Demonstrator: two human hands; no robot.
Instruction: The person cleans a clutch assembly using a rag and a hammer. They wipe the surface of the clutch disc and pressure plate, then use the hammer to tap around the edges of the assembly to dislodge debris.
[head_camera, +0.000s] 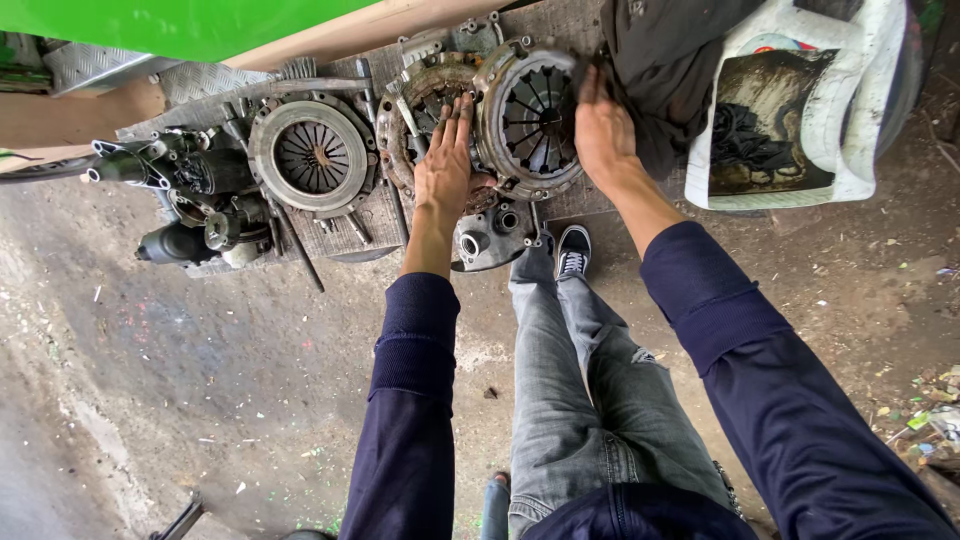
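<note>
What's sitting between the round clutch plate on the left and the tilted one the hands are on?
In the head view, a rusty ring-shaped disc, partly under the left hand.

You're wearing navy blue sleeves (420, 330) and faded grey jeans (570, 380), with a black shoe (572, 250) showing white laces. The clutch cover (530, 115) you're touching is looking rusty brown and dull grey; its twin (312, 155) paler grey. A white tub (800, 110) is holding what seems blackish liquid
</note>
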